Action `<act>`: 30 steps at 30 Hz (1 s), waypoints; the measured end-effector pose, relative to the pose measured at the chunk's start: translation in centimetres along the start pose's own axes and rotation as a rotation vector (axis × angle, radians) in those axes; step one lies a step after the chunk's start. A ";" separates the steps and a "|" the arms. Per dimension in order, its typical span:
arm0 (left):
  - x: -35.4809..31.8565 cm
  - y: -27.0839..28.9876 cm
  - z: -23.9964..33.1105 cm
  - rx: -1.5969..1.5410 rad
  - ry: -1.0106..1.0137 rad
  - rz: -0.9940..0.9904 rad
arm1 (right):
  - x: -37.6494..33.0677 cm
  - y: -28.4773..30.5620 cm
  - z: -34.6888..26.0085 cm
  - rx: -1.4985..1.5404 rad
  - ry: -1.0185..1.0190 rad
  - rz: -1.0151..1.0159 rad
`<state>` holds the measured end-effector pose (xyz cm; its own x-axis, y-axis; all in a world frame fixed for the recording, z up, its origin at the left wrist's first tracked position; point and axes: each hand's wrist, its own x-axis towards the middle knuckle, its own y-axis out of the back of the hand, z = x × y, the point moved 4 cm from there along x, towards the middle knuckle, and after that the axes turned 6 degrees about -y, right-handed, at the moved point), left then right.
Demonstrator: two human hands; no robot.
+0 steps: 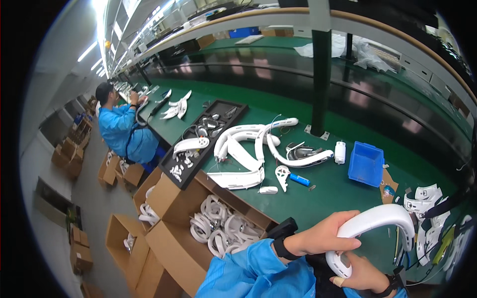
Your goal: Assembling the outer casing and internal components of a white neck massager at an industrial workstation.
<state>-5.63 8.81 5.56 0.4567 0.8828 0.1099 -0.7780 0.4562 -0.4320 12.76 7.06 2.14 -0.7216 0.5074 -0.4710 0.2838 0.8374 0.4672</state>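
A white, U-shaped neck fan (380, 217) is held between my two hands above the near right edge of the green bench. My left hand (325, 233) grips its upper arm, thumb on the near side. Lower down, my right hand (361, 273) holds the other end, its fingers partly hidden behind the shell. Beyond them on the bench lie several white curved shells (238, 179), a white fan-ended piece (282, 175), a blue cylindrical cell (299, 180) and a white cylinder (340, 152). White printed shell pieces (425, 201) lie to the right.
A blue bin (366, 164) stands behind my hands. A black tray (238, 106) of small parts lies farther left. Below the bench edge, a cardboard box (174, 248) holds white neck fans. A green-handled tool (443, 246) is at far right. A co-worker in blue (119, 126) sits at far left.
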 end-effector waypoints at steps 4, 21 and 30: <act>0.4 -1.3 -1.2 0.216 -0.228 0.052 | -0.4 -0.4 0.8 -0.044 -0.106 0.046; 0.9 0.3 -1.3 0.475 -0.378 0.561 | 3.9 3.0 2.9 -0.301 0.029 0.415; -0.6 0.4 -0.8 0.200 -0.227 0.498 | 1.4 2.1 0.5 -0.428 0.135 0.435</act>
<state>-5.83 8.40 4.65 -0.0724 0.9881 0.1357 -0.9518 -0.0278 -0.3054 12.66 9.59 2.07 -0.6786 0.7296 -0.0847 0.3114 0.3902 0.8665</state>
